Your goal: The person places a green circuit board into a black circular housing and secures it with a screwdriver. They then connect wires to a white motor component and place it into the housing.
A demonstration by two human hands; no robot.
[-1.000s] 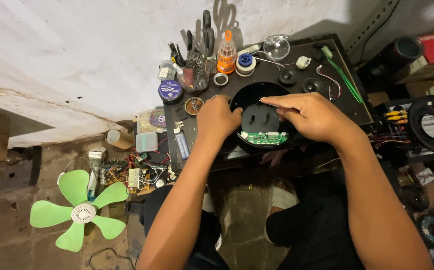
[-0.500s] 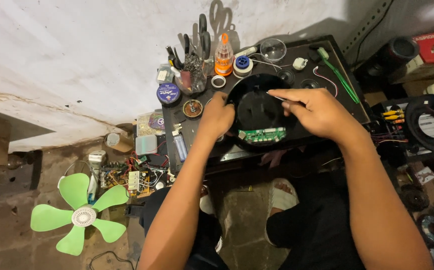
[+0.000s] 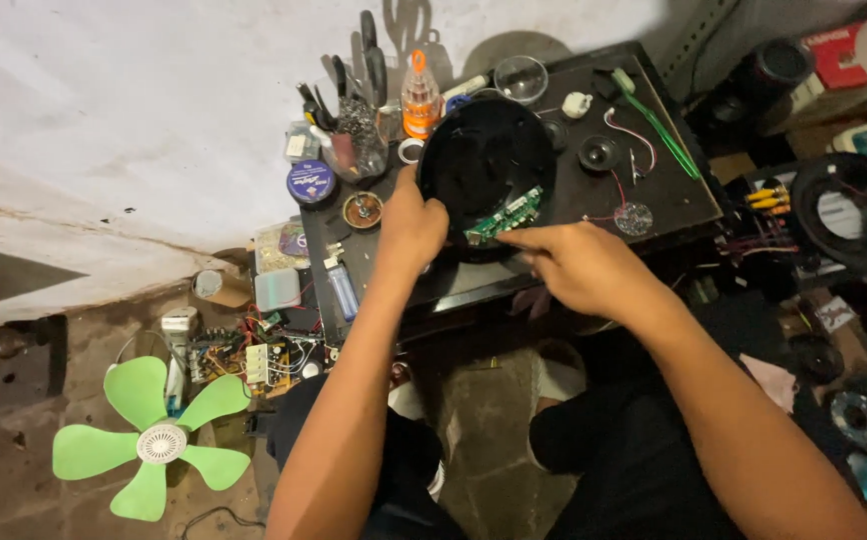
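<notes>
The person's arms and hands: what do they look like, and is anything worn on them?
Both arms are bare along their whole visible length; no sleeves show. The left hand and the right hand wear no gloves, and no rings, watch or bracelet can be seen. Each has five ordinary fingers. No cables or markings show on either arm.

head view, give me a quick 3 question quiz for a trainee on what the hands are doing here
1. True or false: the left hand grips the rim of the round black housing.
2. The right hand has its fingertips at: A the green circuit board, B the orange bottle, C the green fan blade.
3. What colour is the fan blade on the floor?

Key: 1 true; 2 A; 3 green.
</notes>
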